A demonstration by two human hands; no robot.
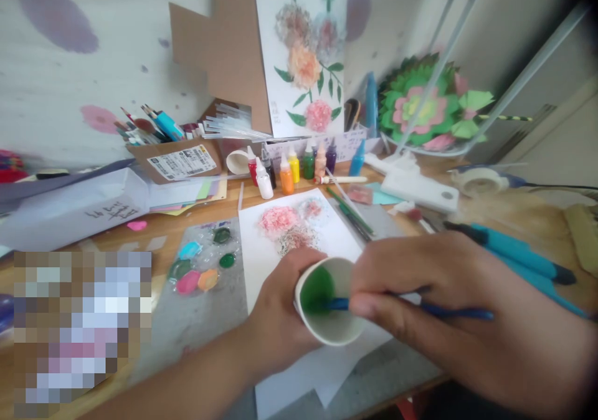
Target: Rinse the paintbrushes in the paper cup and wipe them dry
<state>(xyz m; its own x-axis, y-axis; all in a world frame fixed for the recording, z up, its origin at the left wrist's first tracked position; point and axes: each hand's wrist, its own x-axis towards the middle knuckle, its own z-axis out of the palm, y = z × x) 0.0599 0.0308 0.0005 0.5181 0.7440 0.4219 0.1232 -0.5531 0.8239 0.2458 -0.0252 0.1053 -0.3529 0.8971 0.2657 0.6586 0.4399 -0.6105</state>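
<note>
My left hand point(284, 308) is wrapped round a white paper cup point(343, 336), tilted so that its mouth faces me. Green liquid point(318, 286) lies inside the cup. Between the thumb and fingers of my right hand point(434, 301) is a blue-handled paintbrush point(458, 311); its tip dips into the green liquid. Beneath the cup lies a white sheet point(256, 239) with pink and grey-brown dabbed flowers. To its left, blobs of paint in green, blue, pink and orange sit on a grey mat point(205, 317).
Small paint bottles point(286, 174) stand behind the sheet, before a propped flower painting point(308, 65). A cardboard box point(172, 158) of brushes is at the back left. Pencils point(350, 214), a white glue gun point(415, 186) and blue markers point(518, 252) lie on the right.
</note>
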